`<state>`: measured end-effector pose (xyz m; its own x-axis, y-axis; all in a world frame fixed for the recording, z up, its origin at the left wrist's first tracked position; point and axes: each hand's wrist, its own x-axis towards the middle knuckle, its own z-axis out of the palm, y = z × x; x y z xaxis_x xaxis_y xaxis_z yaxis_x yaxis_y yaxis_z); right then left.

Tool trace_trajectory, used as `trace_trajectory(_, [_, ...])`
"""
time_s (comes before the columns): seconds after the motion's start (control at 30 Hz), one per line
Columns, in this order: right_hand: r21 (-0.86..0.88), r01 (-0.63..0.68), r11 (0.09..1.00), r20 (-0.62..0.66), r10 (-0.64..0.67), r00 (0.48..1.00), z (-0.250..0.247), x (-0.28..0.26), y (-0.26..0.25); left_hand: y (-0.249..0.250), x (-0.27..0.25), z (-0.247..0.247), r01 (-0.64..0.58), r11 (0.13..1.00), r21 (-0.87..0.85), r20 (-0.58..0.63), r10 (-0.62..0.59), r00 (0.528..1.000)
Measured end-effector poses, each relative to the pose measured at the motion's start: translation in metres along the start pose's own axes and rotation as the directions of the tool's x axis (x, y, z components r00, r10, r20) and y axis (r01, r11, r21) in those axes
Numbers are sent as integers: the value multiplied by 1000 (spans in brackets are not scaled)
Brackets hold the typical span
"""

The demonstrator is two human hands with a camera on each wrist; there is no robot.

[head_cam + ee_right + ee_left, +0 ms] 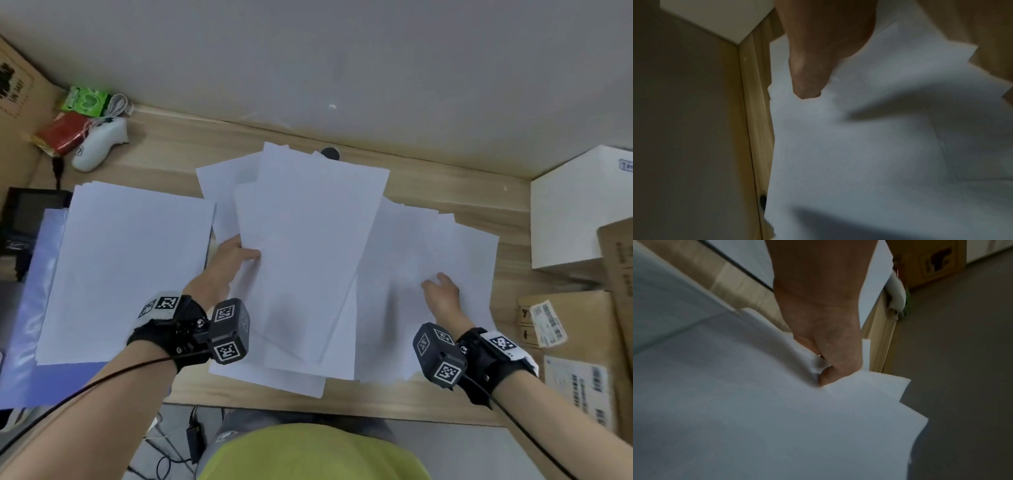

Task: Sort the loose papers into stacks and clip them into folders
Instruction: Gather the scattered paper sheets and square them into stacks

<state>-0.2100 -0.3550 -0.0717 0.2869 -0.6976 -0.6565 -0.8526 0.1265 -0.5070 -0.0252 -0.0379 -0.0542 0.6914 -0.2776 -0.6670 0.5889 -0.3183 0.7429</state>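
Note:
Several loose white sheets fan out over the middle of the wooden desk. My left hand pinches their left edge, thumb on top and fingers underneath; the left wrist view shows the paper crumpling at that pinch. More loose sheets lie spread to the right, and my right hand rests on them with relaxed fingers, gripping nothing. Its thumb hangs over the paper. A neat white stack lies on a blue folder at the left.
A white box and cardboard boxes crowd the right edge. At back left sit a white controller, a red packet and a green packet. A black device lies at far left. The wall runs close behind the desk.

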Motion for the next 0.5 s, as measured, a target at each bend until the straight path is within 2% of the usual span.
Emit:
trace_trajectory(0.13, [20, -55, 998, -21, 55, 998, -13, 3, 12, 0, -1, 38, -10, 984, 180, 144, -17, 989])
trace_trajectory(0.23, [44, -37, 998, 48, 35, 998, -15, 1, 10, -3, -2, 62, 0, 972, 237, 242, -59, 969])
trace_trajectory(0.37, [116, -41, 992, 169, 21, 985, -8, -1, 6, -4, 1, 89, 3, 974, 225, 237, -58, 970])
trace_trajectory(0.5, [130, -22, 991, 195, -4, 981, 4, -3, 3, -4, 1, 106, 36, 985, 170, 215, -72, 974])
